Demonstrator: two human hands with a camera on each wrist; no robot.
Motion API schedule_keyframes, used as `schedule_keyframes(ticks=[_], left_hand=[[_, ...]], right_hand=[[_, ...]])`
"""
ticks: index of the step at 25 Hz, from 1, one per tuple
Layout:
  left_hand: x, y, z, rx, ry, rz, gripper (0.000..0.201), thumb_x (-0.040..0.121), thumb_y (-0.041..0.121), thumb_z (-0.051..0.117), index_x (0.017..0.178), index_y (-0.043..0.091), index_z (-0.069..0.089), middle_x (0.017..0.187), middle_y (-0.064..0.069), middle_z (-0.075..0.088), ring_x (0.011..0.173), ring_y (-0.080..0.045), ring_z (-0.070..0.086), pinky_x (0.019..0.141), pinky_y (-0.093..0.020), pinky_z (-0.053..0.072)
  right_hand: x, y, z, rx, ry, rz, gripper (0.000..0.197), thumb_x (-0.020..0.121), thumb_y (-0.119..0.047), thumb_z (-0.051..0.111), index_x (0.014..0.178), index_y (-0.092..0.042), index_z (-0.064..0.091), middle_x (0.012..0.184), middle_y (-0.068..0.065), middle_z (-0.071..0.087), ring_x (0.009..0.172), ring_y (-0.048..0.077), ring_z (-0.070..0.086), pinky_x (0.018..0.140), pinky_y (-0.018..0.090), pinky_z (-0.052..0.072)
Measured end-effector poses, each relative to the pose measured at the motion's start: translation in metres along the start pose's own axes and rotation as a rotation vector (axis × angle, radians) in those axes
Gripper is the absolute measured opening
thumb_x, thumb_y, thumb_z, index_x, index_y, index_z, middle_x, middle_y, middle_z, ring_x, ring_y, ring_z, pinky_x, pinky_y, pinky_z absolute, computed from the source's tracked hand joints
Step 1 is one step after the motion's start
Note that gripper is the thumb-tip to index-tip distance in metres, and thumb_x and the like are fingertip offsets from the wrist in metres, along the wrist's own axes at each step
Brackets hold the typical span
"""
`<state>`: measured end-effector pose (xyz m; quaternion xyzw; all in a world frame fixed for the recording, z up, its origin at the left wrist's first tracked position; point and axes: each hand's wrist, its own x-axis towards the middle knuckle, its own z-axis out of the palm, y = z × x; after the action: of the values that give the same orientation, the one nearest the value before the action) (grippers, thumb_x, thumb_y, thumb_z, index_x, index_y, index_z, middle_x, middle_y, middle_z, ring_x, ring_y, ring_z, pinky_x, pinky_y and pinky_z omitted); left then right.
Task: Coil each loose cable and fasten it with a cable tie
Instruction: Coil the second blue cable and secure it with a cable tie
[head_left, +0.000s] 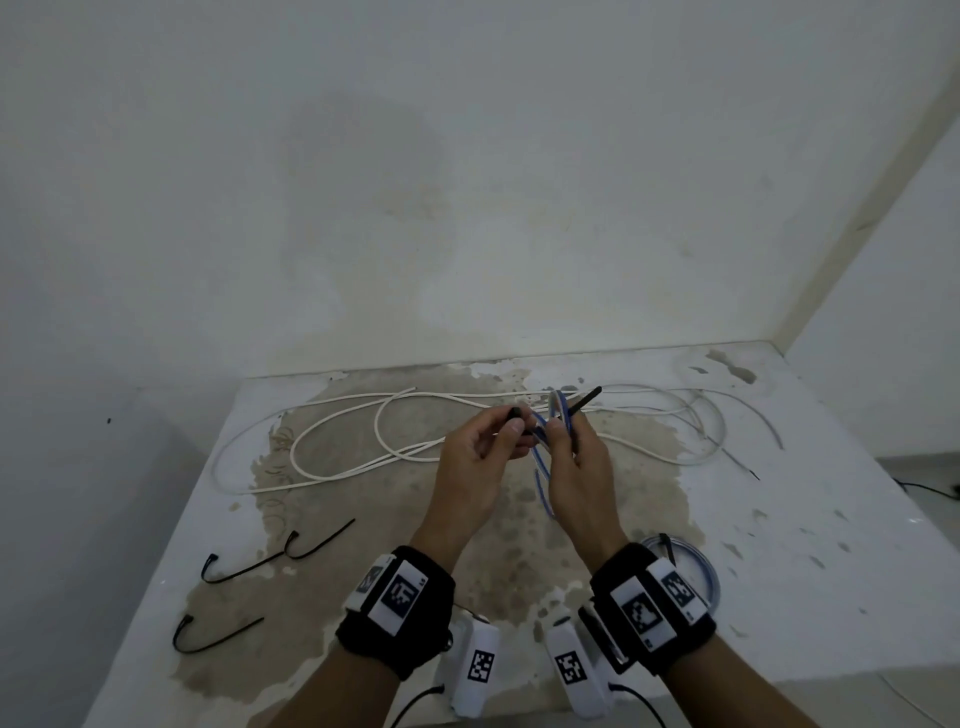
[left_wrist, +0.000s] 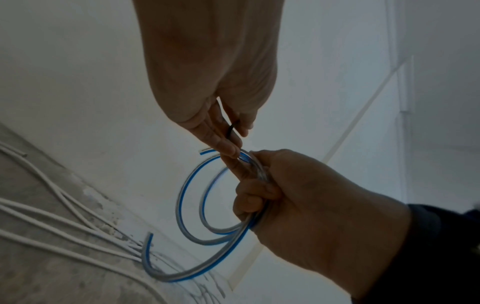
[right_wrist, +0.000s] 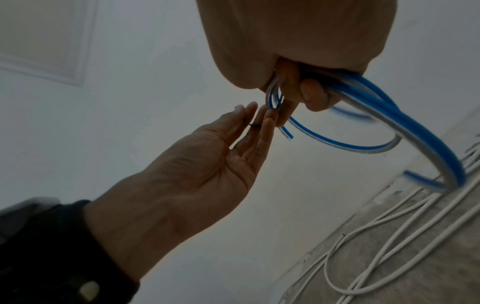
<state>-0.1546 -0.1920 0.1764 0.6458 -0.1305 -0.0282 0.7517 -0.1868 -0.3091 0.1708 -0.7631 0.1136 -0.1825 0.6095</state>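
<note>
Likely springy: right hand (head_left: 574, 462) grips the blue-striped clear plastic cable coil (left_wrist: 197, 205) at its crossing (hold there); left hand (head_left: 480, 457) pinches the thin black cable tie (head_left: 582, 402).

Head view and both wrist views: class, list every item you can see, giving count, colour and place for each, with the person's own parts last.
Blue cable: one, blue and clear, coiled, in the right hand.
Held cable tie: one, black, at the coil, between both hands.
White cables: number unclear, white, loose on the table's far half.
Spare cable ties: three, black, table's left.
Tied coil: one, blue-grey, beside the right wrist.
Table: one, white, stained.
Left hand: pinches the tie.
Right hand: grips the coil.
</note>
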Motion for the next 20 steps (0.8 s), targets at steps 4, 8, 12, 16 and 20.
schedule_keyframes(ticks=[4,8,12,16,20], left_hand=[[0.0,-0.001,0.002,0.029,0.005,0.006,0.017,0.098,0.009,0.055,0.109,0.009,0.068,0.101,-0.005,0.073,0.09,-0.019,0.071,0.082,-0.028,0.056],[0.0,0.0,0.001,0.031,0.03,0.022,0.018,0.098,0.009,0.055,0.112,0.008,0.067,0.103,-0.005,0.073,0.09,-0.019,0.071,0.082,-0.028,0.056],[-0.002,0.002,0.006,0.017,0.049,0.015,0.018,0.099,0.008,0.052,0.112,0.006,0.066,0.102,-0.008,0.071,0.087,-0.018,0.07,0.081,-0.027,0.056],[-0.002,0.002,0.007,0.014,0.055,0.008,0.019,0.1,0.009,0.051,0.112,0.01,0.066,0.104,-0.01,0.071,0.089,-0.021,0.071,0.081,-0.027,0.056],[-0.003,0.005,0.013,0.054,0.092,0.033,0.023,0.098,0.01,0.055,0.117,0.005,0.067,0.11,-0.006,0.068,0.088,-0.014,0.072,0.08,-0.028,0.058]], right_hand=[[0.0,-0.006,-0.004,0.04,0.015,0.018,0.034,0.108,-0.033,0.038,0.115,-0.023,0.069,0.102,-0.016,0.07,0.099,-0.003,0.065,0.086,0.02,0.051],[0.007,-0.01,-0.013,-0.08,-0.012,-0.008,0.039,0.105,-0.029,0.047,0.071,-0.032,0.065,0.06,-0.017,0.06,0.062,-0.004,0.057,0.061,0.025,0.043],[0.013,-0.01,-0.012,0.144,0.0,0.12,0.013,0.097,-0.016,0.063,0.099,-0.017,0.076,0.092,0.001,0.077,0.094,0.016,0.072,0.086,0.035,0.059],[0.01,-0.006,-0.007,0.1,0.094,0.058,0.017,0.097,-0.019,0.062,0.106,-0.023,0.076,0.105,-0.002,0.075,0.105,0.012,0.067,0.094,0.039,0.055],[0.007,-0.005,-0.001,-0.007,0.119,-0.078,0.034,0.103,-0.016,0.051,0.13,-0.032,0.063,0.122,-0.005,0.067,0.108,0.006,0.063,0.089,0.034,0.056]])
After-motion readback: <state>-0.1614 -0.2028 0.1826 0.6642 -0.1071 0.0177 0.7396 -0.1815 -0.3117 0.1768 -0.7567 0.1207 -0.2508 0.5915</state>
